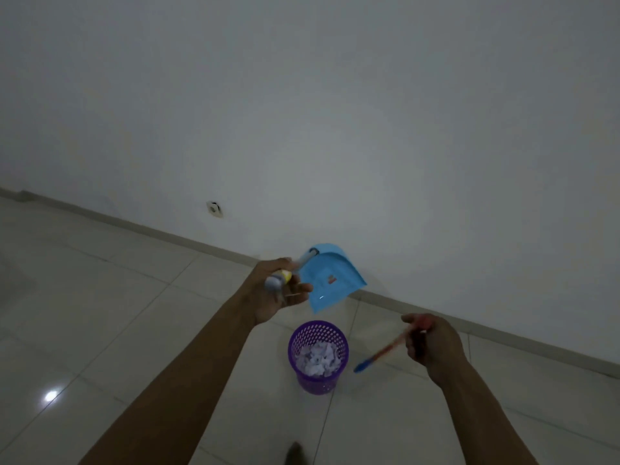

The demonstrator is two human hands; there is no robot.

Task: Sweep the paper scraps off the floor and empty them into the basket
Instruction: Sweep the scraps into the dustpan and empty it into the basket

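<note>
A purple perforated basket (318,380) stands on the tiled floor, with white crumpled paper scraps (318,358) inside it. My left hand (272,290) grips the handle of a light blue dustpan (330,276), held tilted in the air just above and behind the basket. To the right of the basket, my right hand (427,340) grips the red end of a broom handle (380,354), which slants down to the left and ends in a blue part. The broom's head cannot be made out.
A white wall (369,112) with a low skirting runs diagonally behind the basket; a small socket (214,208) sits low on it. Glossy pale floor tiles (100,313) spread to the left and front. A dark foot tip (295,453) shows at the bottom edge.
</note>
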